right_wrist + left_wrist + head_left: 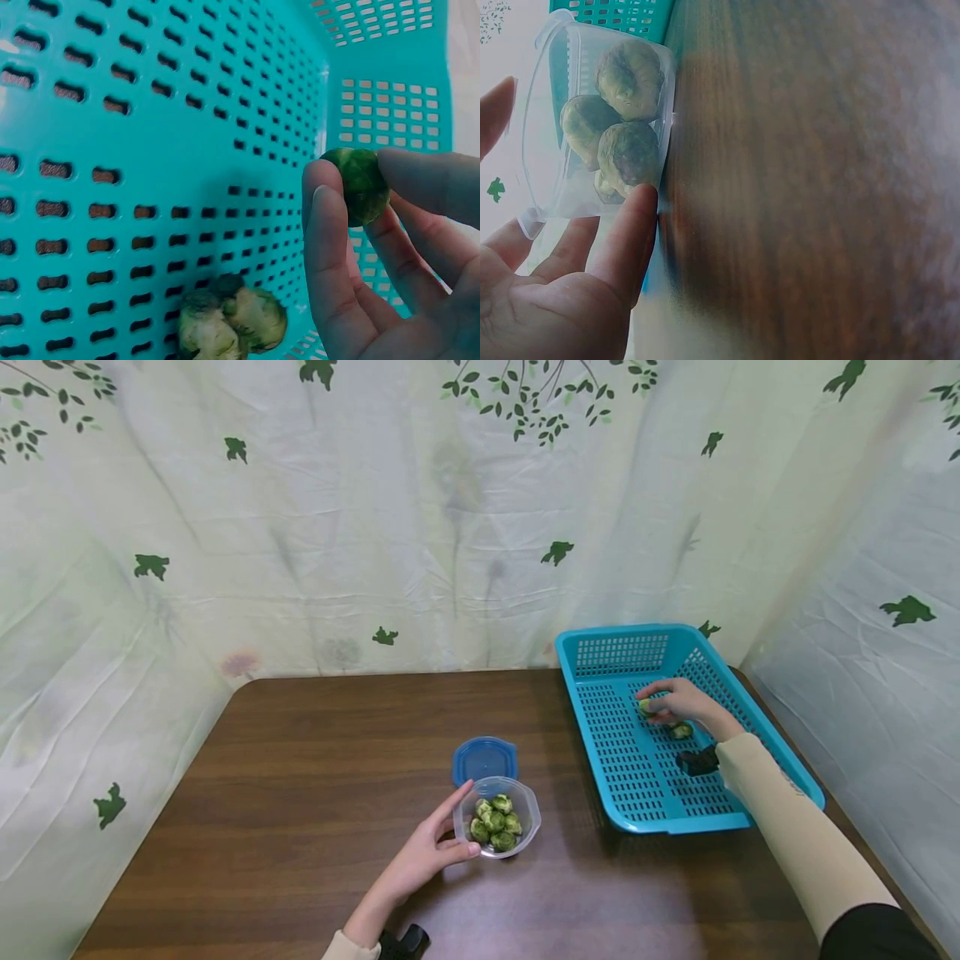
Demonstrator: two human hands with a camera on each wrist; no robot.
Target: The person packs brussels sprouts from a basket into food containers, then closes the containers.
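My right hand [681, 700] is over the blue slotted basket [622, 793], pinching a green Brussels sprout [365, 191] between thumb and fingertips. Below that hand, more Brussels sprouts [259, 319] lie on the basket floor. On the table, my left hand [423, 856] holds the side of a clear plastic container [531, 822], its thumb at the near side and a finger at the far rim. Several Brussels sprouts [495, 823] sit inside the container, visible through its wall in the left wrist view.
A blue lid [484, 758] lies on the brown wooden table [337, 760] just behind the container. The basket stands at the table's right side, near its far edge. White curtains [412, 527] with a leaf print hang behind and at both sides.
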